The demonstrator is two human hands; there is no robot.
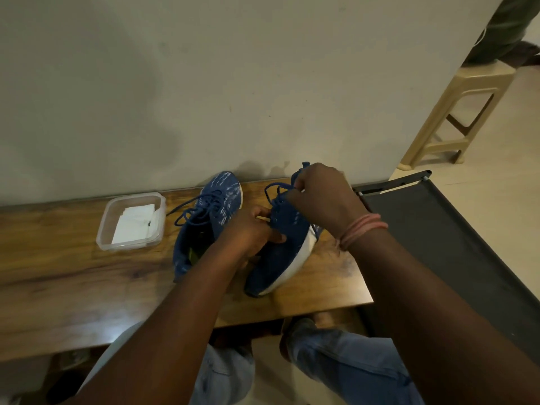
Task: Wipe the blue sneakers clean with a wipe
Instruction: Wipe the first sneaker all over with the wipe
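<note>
wiping is not yet begun: the wipe (133,226) lies unused at nine o'clock; the right sneaker (282,252) is gripped by the left hand (251,232), its lace (277,187) pinched by the right hand (321,197).

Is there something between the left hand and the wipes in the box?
Yes. The left hand holds the right sneaker; the other sneaker lies between it and the open plastic box of wipes.
</note>
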